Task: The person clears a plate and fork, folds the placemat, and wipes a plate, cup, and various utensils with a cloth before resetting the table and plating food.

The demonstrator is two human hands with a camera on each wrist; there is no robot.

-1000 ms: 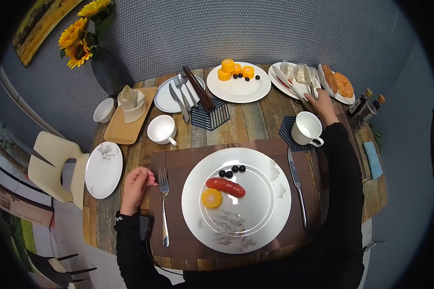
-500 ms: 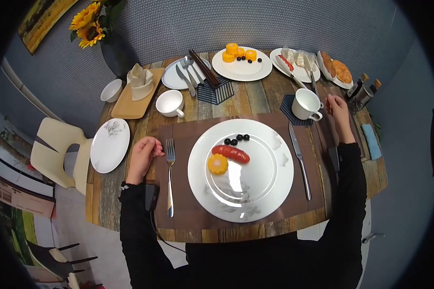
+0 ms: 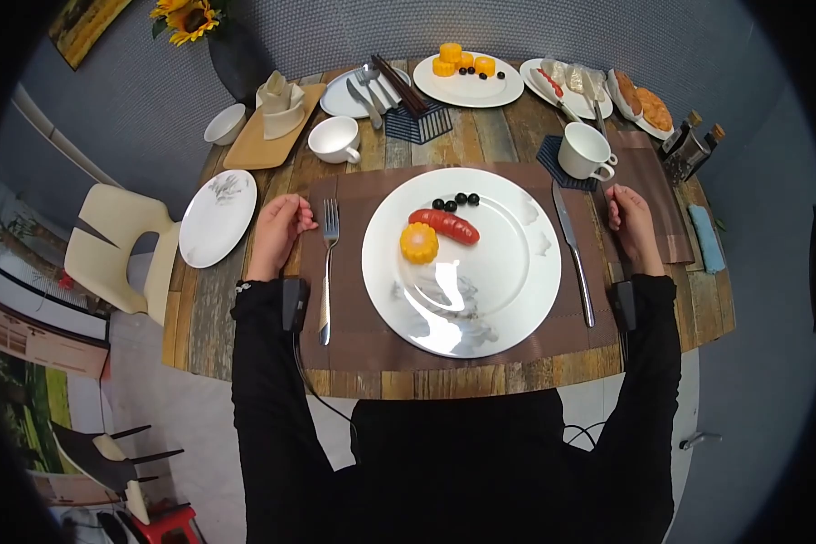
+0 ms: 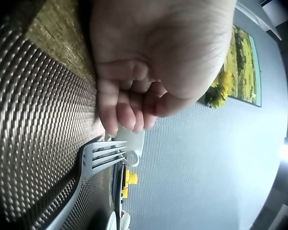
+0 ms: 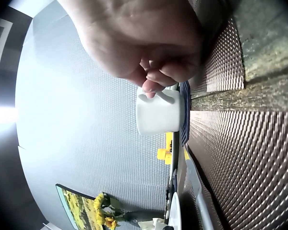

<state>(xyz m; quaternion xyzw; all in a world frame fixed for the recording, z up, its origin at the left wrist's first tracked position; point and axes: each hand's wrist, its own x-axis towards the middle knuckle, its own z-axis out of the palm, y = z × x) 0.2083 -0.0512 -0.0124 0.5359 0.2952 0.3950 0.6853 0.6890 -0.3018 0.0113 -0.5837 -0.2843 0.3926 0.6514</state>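
The left hand point(image 3: 278, 228) rested with loosely curled, empty fingers point(image 4: 116, 112) just left of the fork point(image 3: 328, 263), left of the plate point(image 3: 508, 299). The right hand point(image 3: 630, 222), fingers curled and empty too, lay right of the plate, near the knife point(image 3: 573, 251).

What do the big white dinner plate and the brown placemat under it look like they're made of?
The big white dinner plate looks like glazed ceramic or porcelain: glossy, catching bright glare. The brown placemat seems woven vinyl or fibre: matte, with a ribbed weave plain in the wrist views.
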